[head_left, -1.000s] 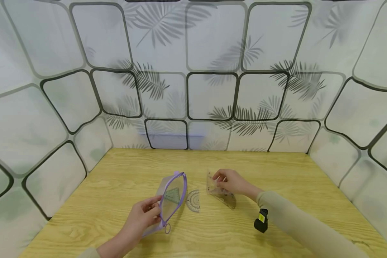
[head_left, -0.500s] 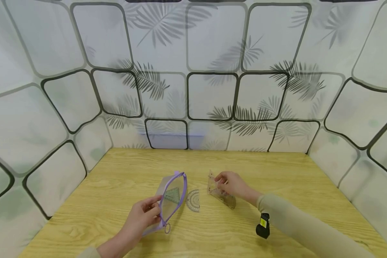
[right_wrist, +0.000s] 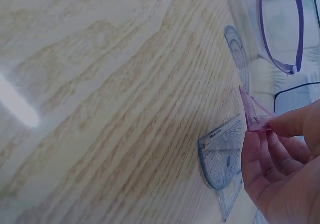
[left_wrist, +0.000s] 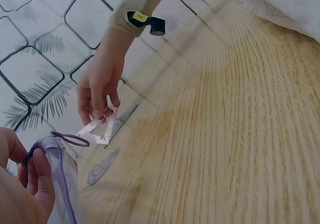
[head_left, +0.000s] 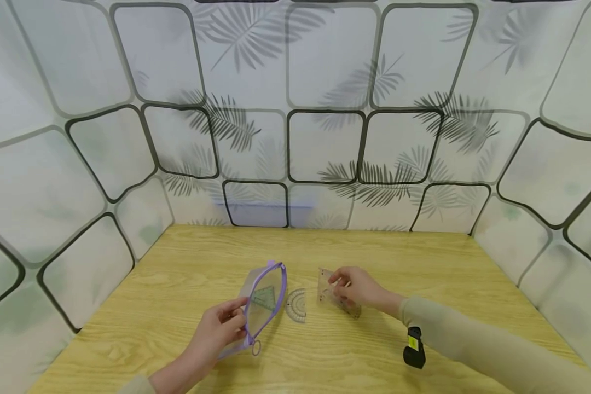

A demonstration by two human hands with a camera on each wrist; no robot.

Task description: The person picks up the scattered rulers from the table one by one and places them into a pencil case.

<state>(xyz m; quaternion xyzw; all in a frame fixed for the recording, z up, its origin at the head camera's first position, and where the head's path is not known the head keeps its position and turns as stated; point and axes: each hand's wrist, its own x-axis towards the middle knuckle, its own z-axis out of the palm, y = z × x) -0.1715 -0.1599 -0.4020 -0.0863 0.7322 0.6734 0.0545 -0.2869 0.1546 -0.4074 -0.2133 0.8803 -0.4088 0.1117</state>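
Observation:
My left hand [head_left: 219, 328] grips the near side of a see-through zip pouch [head_left: 283, 282] with purple edging, its mouth gaping to the right. A green set square [head_left: 264, 298] shows inside the pouch. My right hand [head_left: 359, 287] pinches a clear pinkish set square [right_wrist: 251, 115] between thumb and fingers, raised over the table. Between pouch and right hand lies a clear protractor [head_left: 295, 305]. Below the right hand is a second protractor [right_wrist: 220, 156], overlapping a clear set square [right_wrist: 230, 199] in the right wrist view; my fingers partly hide these.
The wooden table [head_left: 197, 257] runs back to a patterned cloth screen [head_left: 325, 148], which also encloses both sides. A purple pull ring [head_left: 256, 348] hangs from the pouch's zip. A black wrist camera [head_left: 414, 350] sits under my right sleeve.
My right hand has come slightly nearer and to the right with the pinkish set square, which has tilted a little. The left hand and pouch stay almost where they were.

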